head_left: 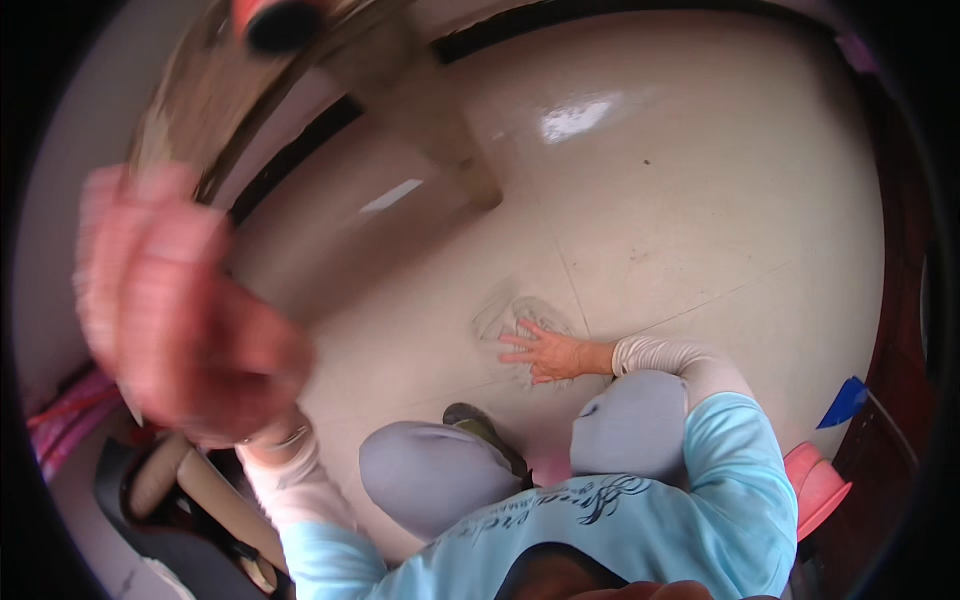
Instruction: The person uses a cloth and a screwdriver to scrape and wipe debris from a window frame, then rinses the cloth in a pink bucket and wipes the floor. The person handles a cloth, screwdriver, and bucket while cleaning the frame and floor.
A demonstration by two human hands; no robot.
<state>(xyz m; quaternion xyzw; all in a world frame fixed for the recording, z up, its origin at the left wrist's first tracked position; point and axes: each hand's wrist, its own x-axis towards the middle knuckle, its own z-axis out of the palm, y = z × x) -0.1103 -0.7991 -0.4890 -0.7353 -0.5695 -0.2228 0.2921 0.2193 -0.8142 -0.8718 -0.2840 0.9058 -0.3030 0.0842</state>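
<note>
My right hand [548, 352] lies on the pale tiled floor [700, 220] with its fingers spread. Grey smeared marks [490, 318] surround its fingertips, and nothing shows in its grasp. Raised close to the camera on the left is my left hand [190, 315], badly blurred by motion. Its fingers look bent, but whether they hold anything cannot be made out. It overlaps the near end of a wooden tabletop or bench [215, 95]. Both wrists come out of pale sleeves under a light blue shirt. My bent knees are below, in grey trousers.
A stout leg [425, 115] reaches down to the floor from the wooden piece. On top is a red-orange object with a dark round end [283, 27]. A black-and-tan object [185, 500] stands at lower left. At right are a pink plastic tub [815, 485] and a blue piece [846, 402].
</note>
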